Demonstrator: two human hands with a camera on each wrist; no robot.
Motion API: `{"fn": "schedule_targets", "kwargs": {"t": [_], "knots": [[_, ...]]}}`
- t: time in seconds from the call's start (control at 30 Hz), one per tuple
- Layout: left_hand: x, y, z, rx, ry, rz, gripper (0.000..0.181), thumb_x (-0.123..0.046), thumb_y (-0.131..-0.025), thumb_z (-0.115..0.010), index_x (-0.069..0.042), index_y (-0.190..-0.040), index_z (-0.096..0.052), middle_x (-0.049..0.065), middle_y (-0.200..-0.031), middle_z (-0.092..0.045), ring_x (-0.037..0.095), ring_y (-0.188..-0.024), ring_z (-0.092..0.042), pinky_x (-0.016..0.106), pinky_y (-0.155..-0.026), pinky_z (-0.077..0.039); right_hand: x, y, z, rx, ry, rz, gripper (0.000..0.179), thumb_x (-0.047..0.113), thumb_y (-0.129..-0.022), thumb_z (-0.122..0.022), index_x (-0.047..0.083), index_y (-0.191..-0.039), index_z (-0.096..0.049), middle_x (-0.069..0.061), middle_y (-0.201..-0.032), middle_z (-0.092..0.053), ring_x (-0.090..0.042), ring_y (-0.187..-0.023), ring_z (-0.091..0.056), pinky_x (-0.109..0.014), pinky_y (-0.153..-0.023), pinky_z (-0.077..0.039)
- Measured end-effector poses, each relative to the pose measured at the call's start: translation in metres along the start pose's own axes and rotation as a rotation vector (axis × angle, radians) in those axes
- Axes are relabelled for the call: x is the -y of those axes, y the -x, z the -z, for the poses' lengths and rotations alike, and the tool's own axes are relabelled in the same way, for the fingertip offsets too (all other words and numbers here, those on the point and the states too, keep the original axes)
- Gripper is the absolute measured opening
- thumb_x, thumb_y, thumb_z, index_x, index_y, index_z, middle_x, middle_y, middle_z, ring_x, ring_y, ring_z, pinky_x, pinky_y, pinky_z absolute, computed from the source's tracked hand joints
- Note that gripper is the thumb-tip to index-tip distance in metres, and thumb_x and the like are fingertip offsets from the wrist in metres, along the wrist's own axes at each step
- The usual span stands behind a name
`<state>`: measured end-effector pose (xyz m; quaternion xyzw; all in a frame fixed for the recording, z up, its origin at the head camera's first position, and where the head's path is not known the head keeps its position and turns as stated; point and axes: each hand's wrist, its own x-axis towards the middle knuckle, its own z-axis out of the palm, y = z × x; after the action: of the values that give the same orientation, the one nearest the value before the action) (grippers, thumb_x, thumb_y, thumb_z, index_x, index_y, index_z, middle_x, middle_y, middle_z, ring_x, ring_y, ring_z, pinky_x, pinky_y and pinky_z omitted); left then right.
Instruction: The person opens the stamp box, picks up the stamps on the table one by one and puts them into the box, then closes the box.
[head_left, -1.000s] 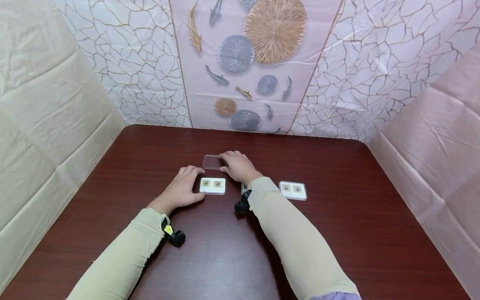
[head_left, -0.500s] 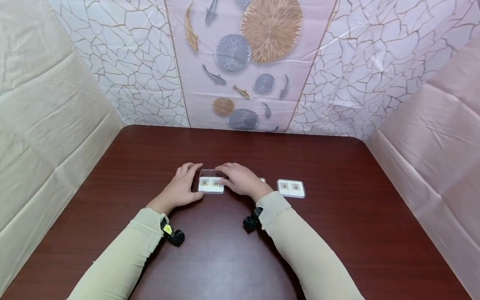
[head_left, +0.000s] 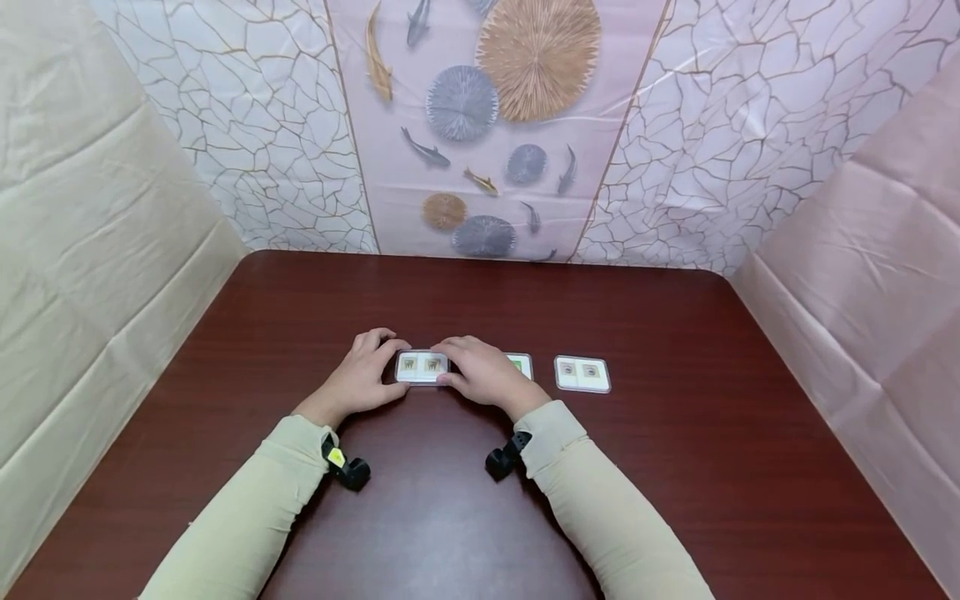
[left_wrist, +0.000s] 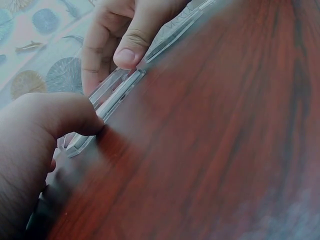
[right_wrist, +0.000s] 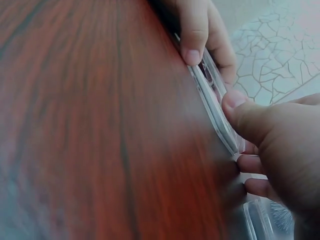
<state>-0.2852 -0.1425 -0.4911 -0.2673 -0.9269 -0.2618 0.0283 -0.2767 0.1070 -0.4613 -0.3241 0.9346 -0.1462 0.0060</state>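
Note:
A small clear plastic case (head_left: 422, 367) with a white insert and two stamp-like pictures lies flat on the table between both hands. My left hand (head_left: 358, 377) holds the case's left end, thumb on the near edge and fingers at the far edge. In the left wrist view, a clear lid (left_wrist: 106, 89) sits over the white insert, slightly raised along the near side. My right hand (head_left: 487, 372) pinches this lid at its right end, thumb (right_wrist: 236, 100) at the near side. The fingers' far-side contact is partly hidden.
A second case (head_left: 520, 364) with a green picture lies partly behind the right hand. Farther right is a third case (head_left: 582, 374) with two pictures. The brown table (head_left: 645, 467) reaches back to a patterned cloth wall (head_left: 285, 133).
The right hand has brought the clear lid from behind the case toward me and down over it. The left hand has stayed at the case's left end.

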Motion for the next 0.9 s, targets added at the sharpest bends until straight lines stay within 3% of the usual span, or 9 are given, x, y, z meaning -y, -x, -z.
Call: {"fn": "schedule_targets", "kwargs": {"t": [0.57, 0.9], "knots": [[0.000, -0.001, -0.002, -0.005, -0.016, -0.023, 0.051, -0.036, -0.083, -0.074, -0.018, -0.129, -0.061, 0.014, -0.142, -0.043, 0.038, -0.133, -0.034, 0.058, -0.105, -0.036, -0.005, 0.005, -0.006, -0.037, 0.032, -0.008, 0.061, 0.043, -0.096, -0.067, 0.014, -0.147, -0.051, -0.006, -0.145, -0.055, -0.022, -0.135, -0.048, -0.039, -0.110, -0.041], [-0.005, 0.001, -0.001, 0.013, -0.104, -0.022, 0.062, -0.044, -0.091, -0.068, -0.023, -0.148, -0.054, 0.015, -0.147, -0.041, 0.041, -0.134, -0.034, 0.060, -0.106, -0.036, -0.012, 0.011, -0.009, -0.133, 0.122, -0.057, 0.070, 0.051, -0.089, -0.072, 0.018, -0.147, -0.051, -0.003, -0.132, -0.064, -0.025, -0.128, -0.051, -0.041, -0.114, -0.034]]}}
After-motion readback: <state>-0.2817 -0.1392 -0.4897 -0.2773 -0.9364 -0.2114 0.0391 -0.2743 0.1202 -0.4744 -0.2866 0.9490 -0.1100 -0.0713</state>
